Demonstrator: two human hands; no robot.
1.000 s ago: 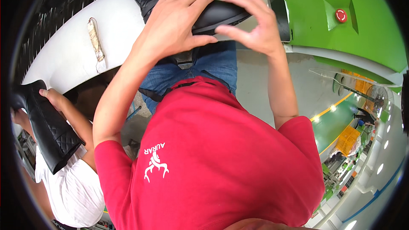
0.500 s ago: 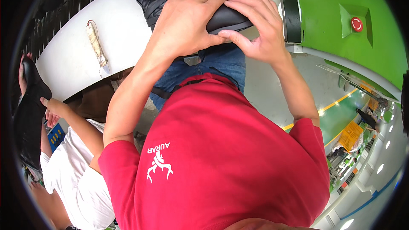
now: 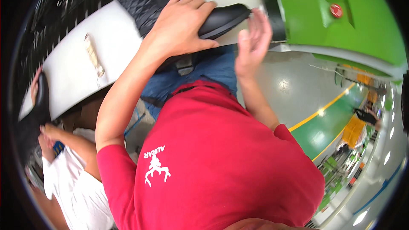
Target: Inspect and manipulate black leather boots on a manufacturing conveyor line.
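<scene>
A black boot [image 3: 223, 19] with a quilted shaft lies on its side across the white table, its rounded toe pointing right. My left hand [image 3: 181, 26] grips it over the instep, fingers across the upper and thumb along the sole edge. Just off the toe is my right hand [image 3: 254, 42], held upright, fingers stretched and thumb apart, with nothing in it; motion smears it somewhat. The part of the boot beneath my left palm is hidden.
On the white table [image 3: 64, 79] lies a slim cream-wrapped tool [image 3: 93, 54]. A dark flat panel [image 3: 273, 19] borders a green machine [image 3: 311, 21] with a red button [image 3: 336, 10]. At left, a co-worker in a white shirt [image 3: 74, 183] holds another black boot [image 3: 32, 117].
My right hand has come off the boot's toe and opened, uncovering the toe. My left hand stays on the boot. The whole view has shifted slightly.
</scene>
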